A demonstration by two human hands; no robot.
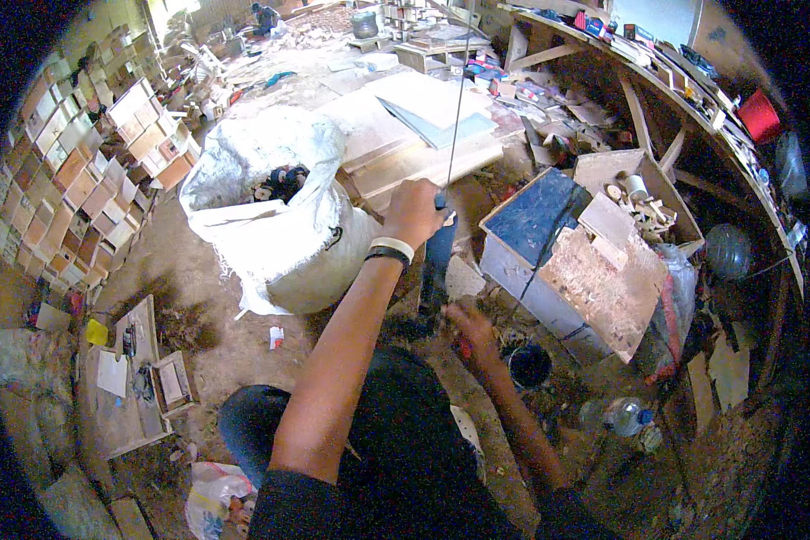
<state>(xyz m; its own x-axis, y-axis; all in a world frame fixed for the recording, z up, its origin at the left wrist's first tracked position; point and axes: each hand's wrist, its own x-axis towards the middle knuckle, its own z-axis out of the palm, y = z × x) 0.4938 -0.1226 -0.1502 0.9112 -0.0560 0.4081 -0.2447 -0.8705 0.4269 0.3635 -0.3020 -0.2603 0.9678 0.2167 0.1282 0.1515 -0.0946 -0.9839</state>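
My left hand (414,214) is raised in front of me, its fingers closed round a dark blue piece (440,200). From there a thin dark rod or cord (457,117) runs up past the top of the view. Just below that hand stands a dark blue upright shape (436,256); what it is I cannot tell. Lower and nearer to me, my right hand (472,337) is closed, with a bit of red (463,347) showing at its fingers. The rest of what it holds is hidden. A dark round container (529,364) sits beside the right wrist.
A big white sack (306,261) stands left of my hands. To the right is a box (540,279) topped with a shavings-strewn board (603,283). Stacked wooden pieces (72,180) line the left; a long cluttered bench (639,54) curves along the right. A plastic bottle (628,417) lies low right.
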